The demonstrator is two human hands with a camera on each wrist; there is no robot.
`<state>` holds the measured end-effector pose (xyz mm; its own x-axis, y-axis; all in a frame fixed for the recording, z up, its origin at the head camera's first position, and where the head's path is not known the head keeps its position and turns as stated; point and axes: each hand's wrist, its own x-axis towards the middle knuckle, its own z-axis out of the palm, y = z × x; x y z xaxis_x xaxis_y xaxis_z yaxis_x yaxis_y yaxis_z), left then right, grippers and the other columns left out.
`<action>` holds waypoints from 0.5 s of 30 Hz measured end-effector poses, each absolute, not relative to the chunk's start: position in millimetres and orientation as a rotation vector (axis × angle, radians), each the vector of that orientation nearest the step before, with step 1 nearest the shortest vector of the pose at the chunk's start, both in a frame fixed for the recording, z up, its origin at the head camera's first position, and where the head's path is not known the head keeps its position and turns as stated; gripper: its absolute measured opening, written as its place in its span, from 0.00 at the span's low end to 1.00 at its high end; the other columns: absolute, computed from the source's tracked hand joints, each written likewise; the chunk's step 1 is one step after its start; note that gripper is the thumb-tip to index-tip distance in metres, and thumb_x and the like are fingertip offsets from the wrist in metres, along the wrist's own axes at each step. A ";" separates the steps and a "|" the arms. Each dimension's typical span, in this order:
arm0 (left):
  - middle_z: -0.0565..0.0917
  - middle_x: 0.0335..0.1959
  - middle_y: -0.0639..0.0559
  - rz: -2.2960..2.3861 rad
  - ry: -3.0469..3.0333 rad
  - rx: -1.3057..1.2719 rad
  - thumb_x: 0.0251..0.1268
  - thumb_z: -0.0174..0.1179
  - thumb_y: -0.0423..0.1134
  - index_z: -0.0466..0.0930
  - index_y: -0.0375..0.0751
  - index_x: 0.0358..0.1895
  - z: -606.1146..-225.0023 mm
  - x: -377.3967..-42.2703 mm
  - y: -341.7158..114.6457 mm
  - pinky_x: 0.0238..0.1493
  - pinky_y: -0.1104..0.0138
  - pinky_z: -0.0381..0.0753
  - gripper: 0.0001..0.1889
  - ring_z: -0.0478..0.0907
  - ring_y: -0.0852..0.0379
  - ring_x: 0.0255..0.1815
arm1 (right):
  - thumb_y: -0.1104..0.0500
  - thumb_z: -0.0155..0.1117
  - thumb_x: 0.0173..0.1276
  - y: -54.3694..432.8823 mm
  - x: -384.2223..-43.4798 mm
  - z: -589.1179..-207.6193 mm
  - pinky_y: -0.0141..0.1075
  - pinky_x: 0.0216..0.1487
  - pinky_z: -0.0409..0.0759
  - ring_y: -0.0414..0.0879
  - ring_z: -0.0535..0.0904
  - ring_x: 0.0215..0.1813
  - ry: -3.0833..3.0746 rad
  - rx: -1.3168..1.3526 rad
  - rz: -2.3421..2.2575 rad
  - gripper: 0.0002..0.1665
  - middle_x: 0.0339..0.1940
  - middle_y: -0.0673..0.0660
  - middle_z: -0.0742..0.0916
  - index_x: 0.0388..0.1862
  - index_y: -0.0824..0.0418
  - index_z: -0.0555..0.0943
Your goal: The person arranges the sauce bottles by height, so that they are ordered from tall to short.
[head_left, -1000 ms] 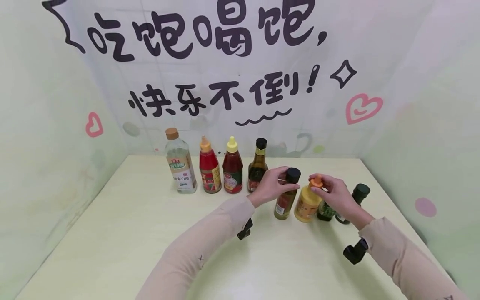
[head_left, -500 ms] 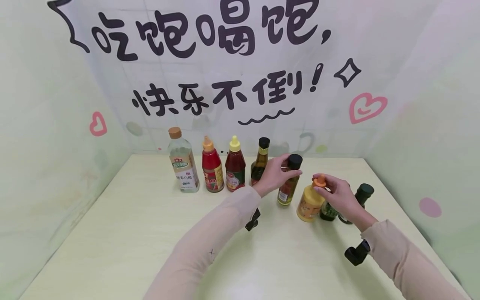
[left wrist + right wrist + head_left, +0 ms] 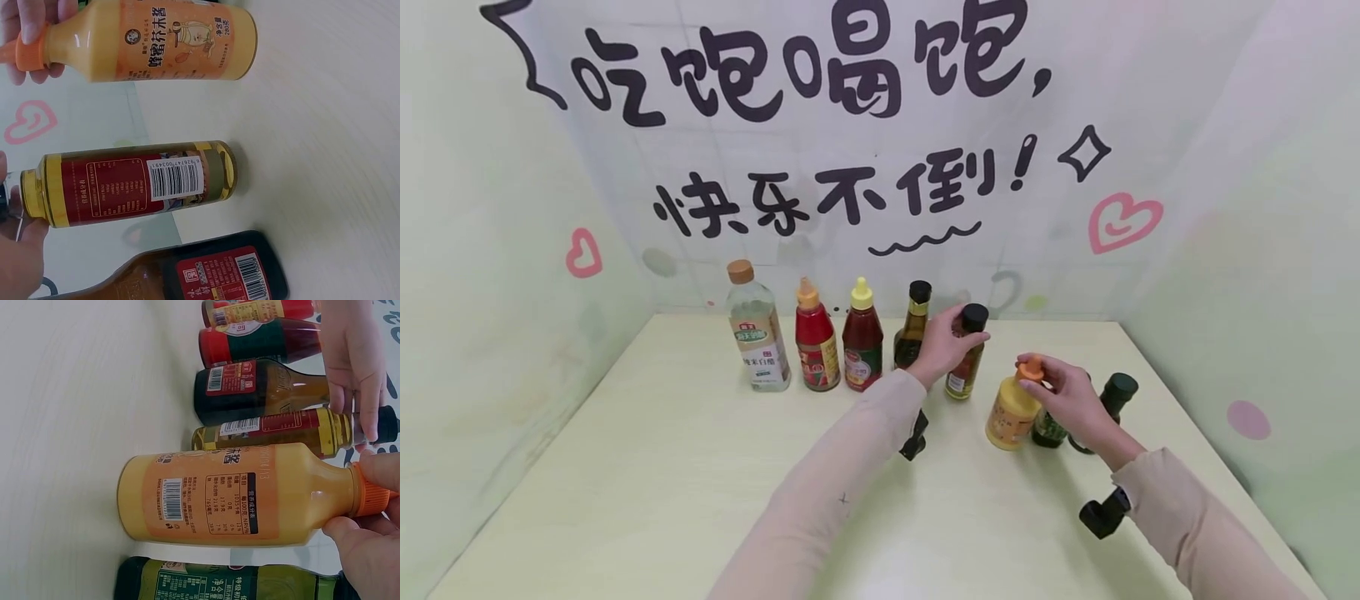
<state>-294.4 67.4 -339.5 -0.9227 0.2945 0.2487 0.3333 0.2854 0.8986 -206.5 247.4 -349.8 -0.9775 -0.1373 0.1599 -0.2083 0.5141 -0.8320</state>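
On a pale counter (image 3: pixel 662 483), a line of bottles stands along the back. At the far left is a clear bottle (image 3: pixel 758 346) with a brown cap. Next come a red squeeze bottle (image 3: pixel 817 350) with an orange nozzle and a darker red squeeze bottle (image 3: pixel 862 350) with a yellow nozzle. A dark brown bottle (image 3: pixel 916 333) with a black cap follows, partly hidden by the person's left hand (image 3: pixel 943 346).

That hand's fingers are closed round the neck of a slim golden bottle (image 3: pixel 964 375), just under its black cap. The golden bottle is upright, beside the dark brown bottle with a narrow gap between them; whether its base touches the counter is hard to tell. A second ago it was nearer the front, close by the yellow bottle (image 3: pixel 1011 417); now it has gone back, almost level with the four others. It seems, then, that the back row is gaining a fifth member, and that the grip has yet to be released.

Further right, the yellow bottle remains in its forward place, tilted slightly. The right hand (image 3: pixel 1067 396) pinches its orange cap between thumb and fingers, and its base looks to be about where it was. Behind that hand, partly covered, are a green bottle (image 3: pixel 1047 429) and, farthest right, a dark-capped bottle (image 3: pixel 1118 392).
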 end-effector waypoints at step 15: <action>0.80 0.44 0.49 -1.748 -2.475 -0.495 0.52 0.63 0.34 0.73 0.41 0.54 -346.3 -301.8 69.8 0.42 0.72 0.72 0.23 0.75 0.59 0.41 | 0.61 0.56 0.63 248.0 -207.8 -351.3 0.30 0.47 0.73 0.54 0.72 0.54 -2.674 0.318 1.464 0.23 0.52 0.67 0.76 0.56 0.69 0.69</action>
<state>-301.8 69.8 -346.3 -0.9454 0.2189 0.2414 0.3007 0.3006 0.9051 -207.8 248.0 -351.3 -0.9756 -0.1444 0.1653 -0.2170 0.5228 -0.8244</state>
